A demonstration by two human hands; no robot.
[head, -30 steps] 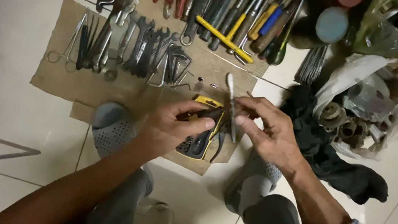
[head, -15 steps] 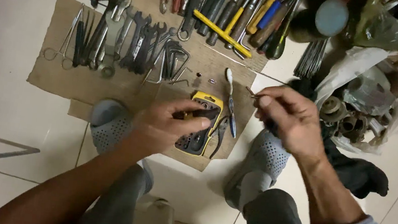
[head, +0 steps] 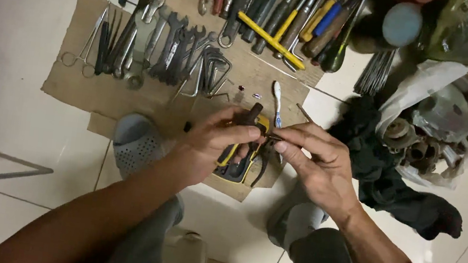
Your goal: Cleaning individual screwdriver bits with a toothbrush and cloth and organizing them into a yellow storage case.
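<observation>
Hands meet over the cardboard (head: 73,85): left hand (head: 218,141) grips a dark-handled tool (head: 249,117), right hand (head: 314,159) pinches its thin bit (head: 274,137). Probably light, stiff; handle suits gripping.

A pale tiled floor (head: 15,122) carried flattened brown cardboard sheets (head: 73,85) spread with wrenches (head: 173,47) and screwdrivers (head: 296,14). Beside them on the tiles lay a black cloth (head: 394,181) and a white plastic bag (head: 429,96).
</observation>
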